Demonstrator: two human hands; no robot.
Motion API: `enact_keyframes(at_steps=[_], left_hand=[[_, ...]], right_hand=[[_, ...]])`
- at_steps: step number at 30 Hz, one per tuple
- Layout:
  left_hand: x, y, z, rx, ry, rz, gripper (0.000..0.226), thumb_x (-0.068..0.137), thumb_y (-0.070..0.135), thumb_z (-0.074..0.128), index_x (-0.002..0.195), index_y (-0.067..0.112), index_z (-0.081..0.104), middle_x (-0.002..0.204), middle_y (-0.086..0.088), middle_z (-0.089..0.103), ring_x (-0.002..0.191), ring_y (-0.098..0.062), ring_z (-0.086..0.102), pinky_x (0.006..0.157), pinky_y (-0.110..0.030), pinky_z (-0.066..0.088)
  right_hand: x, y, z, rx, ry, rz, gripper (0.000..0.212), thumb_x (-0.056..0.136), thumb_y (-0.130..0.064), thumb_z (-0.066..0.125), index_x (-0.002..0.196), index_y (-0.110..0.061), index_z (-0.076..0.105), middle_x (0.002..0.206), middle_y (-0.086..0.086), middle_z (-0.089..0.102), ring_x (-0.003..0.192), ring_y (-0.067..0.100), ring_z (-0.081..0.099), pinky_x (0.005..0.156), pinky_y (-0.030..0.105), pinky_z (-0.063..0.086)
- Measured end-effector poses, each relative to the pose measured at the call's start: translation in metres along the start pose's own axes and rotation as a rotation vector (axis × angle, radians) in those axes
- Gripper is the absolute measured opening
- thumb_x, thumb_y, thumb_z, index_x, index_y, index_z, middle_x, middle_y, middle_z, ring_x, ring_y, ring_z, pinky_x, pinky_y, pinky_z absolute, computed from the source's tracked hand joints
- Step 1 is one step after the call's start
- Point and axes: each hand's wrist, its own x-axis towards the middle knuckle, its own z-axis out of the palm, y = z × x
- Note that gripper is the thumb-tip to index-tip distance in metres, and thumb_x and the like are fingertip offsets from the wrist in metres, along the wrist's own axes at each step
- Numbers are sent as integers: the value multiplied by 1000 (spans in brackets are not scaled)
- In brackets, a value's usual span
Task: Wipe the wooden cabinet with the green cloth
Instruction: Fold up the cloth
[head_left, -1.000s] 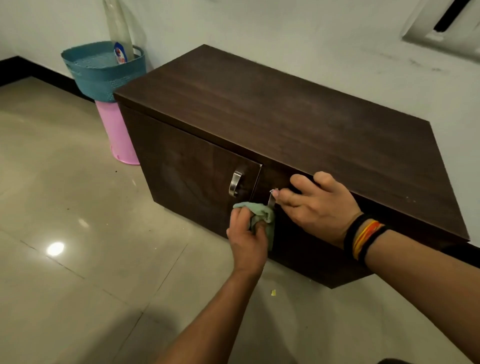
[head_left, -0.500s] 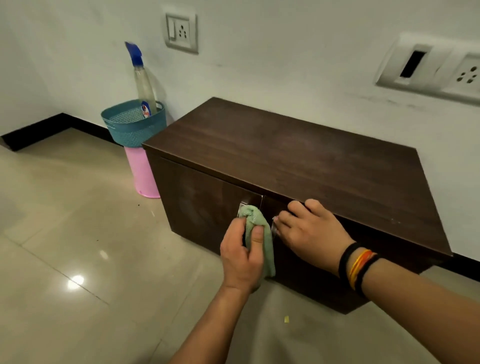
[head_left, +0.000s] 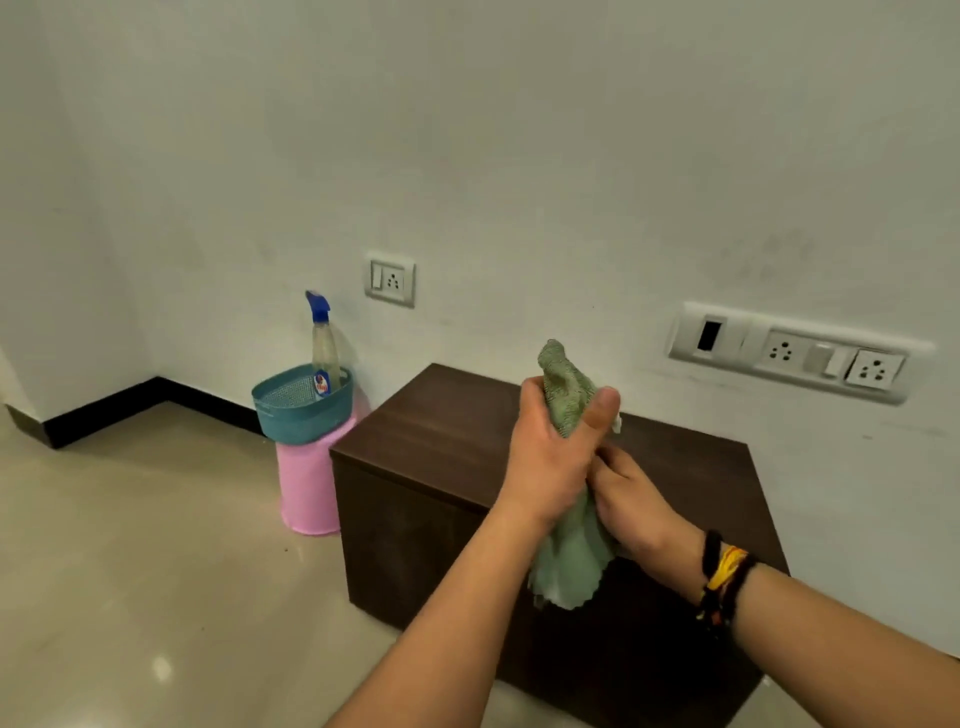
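The dark wooden cabinet (head_left: 447, 431) stands on the floor against the white wall, its doors closed. I hold the green cloth (head_left: 569, 558) up in the air in front of it, clear of the wood. My left hand (head_left: 550, 457) grips the cloth near its top, so one end sticks up above the fist and the rest hangs down. My right hand (head_left: 631, 499), with bands on the wrist, holds the cloth just below and behind the left hand.
Left of the cabinet a teal basket (head_left: 304, 408) with a spray bottle (head_left: 324, 345) sits on a pink bin (head_left: 306, 488). Wall sockets (head_left: 389, 279) are mounted above; a longer socket strip (head_left: 789, 353) is at the right. Glossy tiled floor (head_left: 130, 571) spreads to the left.
Both hands have left the cabinet front and risen; the cloth is lifted off the door and held between them. The view has tilted up and pulled back from the cabinet.
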Motion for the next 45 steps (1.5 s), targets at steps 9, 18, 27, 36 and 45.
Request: enact_keyframes(at_steps=[9,18,27,36,45], left_hand=[[36,20,-12,181,-423,-485,44,95,56,51,121,23,62,118,-7,70,109,-26,68,98,-42,53],[77,27,-46,159,-162,-491,20,96,11,53,94,1,70,85,-13,70,74,-24,65,64,-32,52],[99,39,-50,138,-160,-544,13,91,9,69,101,3,63,93,-13,74,71,-19,75,57,-30,57],[88,21,-52,216,-171,-781,47,74,38,85,105,5,71,97,-9,78,85,-22,75,61,-30,59],[88,29,-62,-95,-8,-683,23,91,-1,55,112,2,64,103,-19,75,92,-34,74,71,-45,62]], right_hand=[[5,-38,-3,24,296,138,25,100,-28,55,107,-10,72,93,17,77,85,33,75,81,49,60],[47,-39,-27,420,211,329,44,106,-33,43,121,2,64,113,20,73,106,32,70,95,46,53],[65,-53,-27,292,119,184,26,99,-8,56,123,-2,63,112,17,74,103,32,72,91,46,57],[58,-40,-24,173,47,229,40,83,7,71,119,-8,61,108,16,75,99,33,73,90,47,57],[52,-41,-31,326,194,253,24,94,3,58,118,-3,62,109,19,74,100,34,72,87,46,57]])
